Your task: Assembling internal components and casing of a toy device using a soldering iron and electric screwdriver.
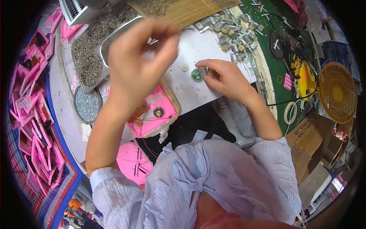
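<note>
Left hand [139,57] raised, fingers pinched; right hand [225,74] on green disc [196,74].

a small round green disc-shaped part [196,74] lies flat on the white work surface, touching a tiny grey metal motor piece [203,71] at its upper right edge, with a small white plastic gear [185,67] just beside them.

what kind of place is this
Most likely a small assembly bench in a workshop or factory. Trays of tiny metal parts, a heap of small motors and stacks of pink plastic frames surround the work; the right hand presses a small green disc.
</note>
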Tool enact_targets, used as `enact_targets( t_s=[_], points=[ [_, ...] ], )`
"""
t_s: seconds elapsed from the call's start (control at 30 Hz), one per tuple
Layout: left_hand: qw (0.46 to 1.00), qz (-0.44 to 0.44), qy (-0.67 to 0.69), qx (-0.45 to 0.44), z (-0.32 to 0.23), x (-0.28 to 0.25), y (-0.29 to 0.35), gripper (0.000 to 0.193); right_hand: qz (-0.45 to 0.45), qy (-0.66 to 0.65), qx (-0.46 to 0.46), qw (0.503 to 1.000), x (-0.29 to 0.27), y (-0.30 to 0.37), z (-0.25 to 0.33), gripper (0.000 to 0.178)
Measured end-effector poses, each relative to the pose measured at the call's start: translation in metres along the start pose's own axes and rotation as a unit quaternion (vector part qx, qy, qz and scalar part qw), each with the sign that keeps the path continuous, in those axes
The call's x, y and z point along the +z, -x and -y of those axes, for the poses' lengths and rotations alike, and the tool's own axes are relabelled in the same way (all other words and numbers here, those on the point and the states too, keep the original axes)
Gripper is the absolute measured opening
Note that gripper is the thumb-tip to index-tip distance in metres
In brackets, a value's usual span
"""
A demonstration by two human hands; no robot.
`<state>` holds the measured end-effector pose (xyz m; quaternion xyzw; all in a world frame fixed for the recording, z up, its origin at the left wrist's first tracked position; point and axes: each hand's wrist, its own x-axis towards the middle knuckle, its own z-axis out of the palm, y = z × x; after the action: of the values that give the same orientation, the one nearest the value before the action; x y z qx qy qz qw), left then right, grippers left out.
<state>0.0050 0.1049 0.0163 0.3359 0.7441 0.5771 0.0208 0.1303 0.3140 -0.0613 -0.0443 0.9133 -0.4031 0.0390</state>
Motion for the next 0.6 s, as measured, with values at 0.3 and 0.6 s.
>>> enact_targets(
  t_s=[0.3,0.6],
  points=[
    [0.993,-0.009,0.027,-0.119,-0.003,-0.026,0.145,0.012,0.037,0.237,-0.151,0.959,0.006,-0.02,0.002,0.042],
    [0.963,-0.091,0.142,-0.211,-0.001,0.012,0.174,0.014,0.144,-0.513,0.118,0.838,0.026,0.009,0.058,0.047]
  ],
)
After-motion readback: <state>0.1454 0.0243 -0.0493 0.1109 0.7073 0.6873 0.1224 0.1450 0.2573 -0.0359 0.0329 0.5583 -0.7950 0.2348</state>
